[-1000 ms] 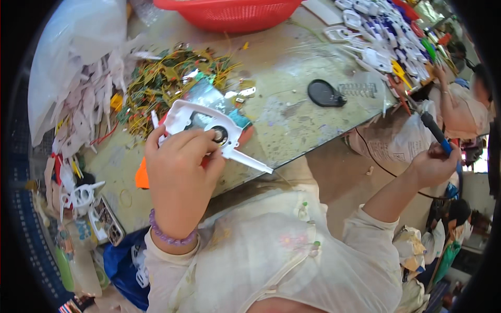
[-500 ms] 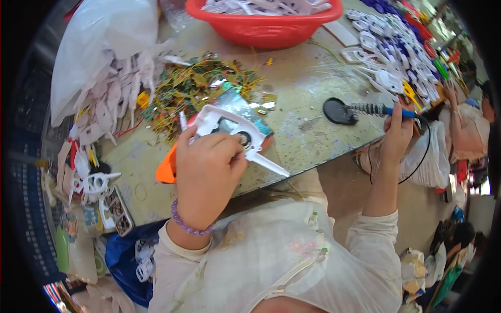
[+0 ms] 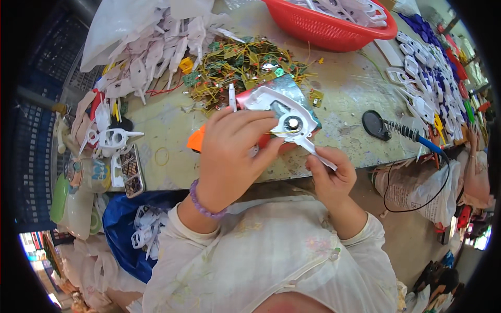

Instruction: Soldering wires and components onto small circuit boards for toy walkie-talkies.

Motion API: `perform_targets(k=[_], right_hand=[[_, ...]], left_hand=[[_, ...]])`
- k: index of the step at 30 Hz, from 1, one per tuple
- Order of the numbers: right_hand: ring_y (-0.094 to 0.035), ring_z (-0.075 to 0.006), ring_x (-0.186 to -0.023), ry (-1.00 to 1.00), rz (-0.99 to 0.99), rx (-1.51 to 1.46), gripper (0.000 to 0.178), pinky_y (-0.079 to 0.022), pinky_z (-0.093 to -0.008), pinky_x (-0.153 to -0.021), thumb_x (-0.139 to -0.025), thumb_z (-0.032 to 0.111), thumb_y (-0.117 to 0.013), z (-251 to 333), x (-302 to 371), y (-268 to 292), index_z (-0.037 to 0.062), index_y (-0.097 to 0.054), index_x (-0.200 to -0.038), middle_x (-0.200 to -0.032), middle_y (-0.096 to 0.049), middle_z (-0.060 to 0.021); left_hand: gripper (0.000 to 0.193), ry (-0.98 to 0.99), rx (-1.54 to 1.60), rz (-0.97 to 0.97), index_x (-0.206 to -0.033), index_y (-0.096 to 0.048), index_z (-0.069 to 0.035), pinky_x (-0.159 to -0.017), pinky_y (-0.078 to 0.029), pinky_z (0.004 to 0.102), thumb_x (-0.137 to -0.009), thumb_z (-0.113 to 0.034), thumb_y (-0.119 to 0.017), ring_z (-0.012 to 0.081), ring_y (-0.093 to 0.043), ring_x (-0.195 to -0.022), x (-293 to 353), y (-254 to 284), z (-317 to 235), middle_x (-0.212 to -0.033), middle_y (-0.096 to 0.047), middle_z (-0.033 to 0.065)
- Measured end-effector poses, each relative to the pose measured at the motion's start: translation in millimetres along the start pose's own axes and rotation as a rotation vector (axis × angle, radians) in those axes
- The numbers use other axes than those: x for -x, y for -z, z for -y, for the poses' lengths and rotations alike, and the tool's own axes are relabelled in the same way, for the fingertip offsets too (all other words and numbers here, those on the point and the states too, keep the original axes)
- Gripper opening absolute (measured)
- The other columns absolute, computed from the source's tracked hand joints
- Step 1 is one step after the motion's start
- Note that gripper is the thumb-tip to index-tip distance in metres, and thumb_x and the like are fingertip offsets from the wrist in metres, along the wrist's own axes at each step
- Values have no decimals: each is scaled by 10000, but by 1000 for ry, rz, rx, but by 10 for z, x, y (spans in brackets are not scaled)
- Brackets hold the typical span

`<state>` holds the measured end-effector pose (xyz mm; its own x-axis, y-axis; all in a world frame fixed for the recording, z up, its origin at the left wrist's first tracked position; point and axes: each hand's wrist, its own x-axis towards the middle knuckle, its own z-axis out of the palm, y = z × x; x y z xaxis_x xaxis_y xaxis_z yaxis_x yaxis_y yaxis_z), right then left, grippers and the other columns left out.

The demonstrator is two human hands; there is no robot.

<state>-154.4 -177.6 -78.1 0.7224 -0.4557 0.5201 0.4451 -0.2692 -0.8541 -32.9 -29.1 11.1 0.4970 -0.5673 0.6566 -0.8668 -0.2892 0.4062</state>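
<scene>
A white plastic shell half (image 3: 301,111) with a narrow handle lies over a box with a shiny top (image 3: 284,86). Inside the shell sits a round speaker-like part (image 3: 292,123) with a bright centre. My left hand (image 3: 232,151), a purple bead bracelet at its wrist, closes over the shell's left side, thumb and forefinger beside the round part. A thin yellow wire shows by those fingertips. My right hand (image 3: 332,175) pinches the end of the handle. The soldering iron (image 3: 428,145), blue-handled, rests in a coil holder with a black round base (image 3: 376,125).
Tangled small circuit boards with wires (image 3: 245,68) lie behind the shell. White plastic parts (image 3: 151,68) spill from a bag at far left. A red basket (image 3: 323,36) stands at the back, more white parts (image 3: 417,78) at right. An orange object (image 3: 195,140) lies beside my left hand.
My right hand has let go of the soldering iron, now in its holder, and moved left to grip the shell's handle. My left hand stays on the shell. The view has shifted.
</scene>
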Motion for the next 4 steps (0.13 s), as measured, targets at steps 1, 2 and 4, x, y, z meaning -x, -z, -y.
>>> perform_targets(k=[1, 2, 4], right_hand=[[-601, -135, -749, 0, 7, -7, 287, -489, -234, -638, -782, -89, -655, 27, -50, 16, 2, -584, -1044, -859, -616, -84], [-606, -157, -738, 146, 65, 110, 287, -492, -244, -640, -787, -81, -654, 39, -107, 45, 4, -581, -1051, -852, -615, -91], [-625, -235, -718, 357, 226, 300, 297, -507, -288, -649, -785, -52, -679, 157, -218, 74, 12, -588, -1060, -838, -612, -122]], left_hand=[[132, 81, 62, -48, -783, -641, -72, -767, -459, 353, -691, -85, -734, 206, -614, -791, 109, 70, 6, -833, -656, 50], [146, 161, 122, -99, -786, -643, -71, -722, -473, 334, -683, -71, -747, 208, -612, -766, 273, 160, 21, -822, -653, 60], [142, 250, 463, 38, -813, -657, -78, -725, -493, 317, -709, -71, -754, 188, -611, -743, 705, 366, 164, -795, -657, 37]])
